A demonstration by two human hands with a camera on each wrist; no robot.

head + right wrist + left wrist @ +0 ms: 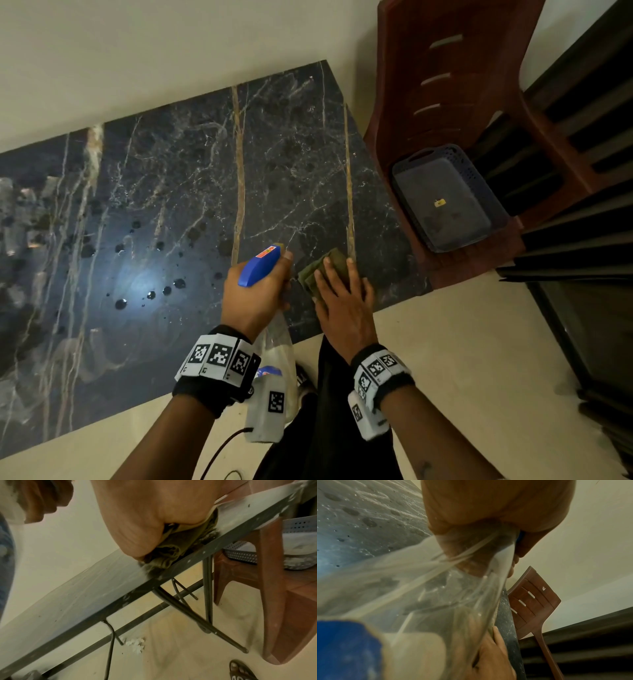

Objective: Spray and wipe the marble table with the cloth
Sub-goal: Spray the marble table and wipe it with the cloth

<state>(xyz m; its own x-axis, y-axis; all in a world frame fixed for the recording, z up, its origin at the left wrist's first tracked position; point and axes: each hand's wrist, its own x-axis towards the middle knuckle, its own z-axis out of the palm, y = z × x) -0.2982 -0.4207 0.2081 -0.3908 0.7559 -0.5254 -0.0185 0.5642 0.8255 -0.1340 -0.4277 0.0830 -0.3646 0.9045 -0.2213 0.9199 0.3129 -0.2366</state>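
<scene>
A dark marble table [178, 192] with pale veins carries many spray droplets [150, 294] on its near-left part. My left hand [257, 291] grips a clear spray bottle [274, 342] by its blue trigger head [259, 266], held just above the table's front edge with the nozzle pointing away from me. In the left wrist view the bottle's clear body [419, 595] fills the middle. My right hand [339, 294] lies flat with straight fingers on a folded olive-green cloth [325, 265] near the table's front right corner. The right wrist view shows the cloth [173, 550] pressed under my palm at the table's edge [154, 578].
A brown plastic chair [455, 102] stands against the table's right end, with a grey perforated basket [448, 198] on its seat. Dark slatted furniture [582, 212] fills the far right. Folding metal legs [207, 595] and a cable show under the table. My leg and sandalled foot [243, 672] are close to the front edge.
</scene>
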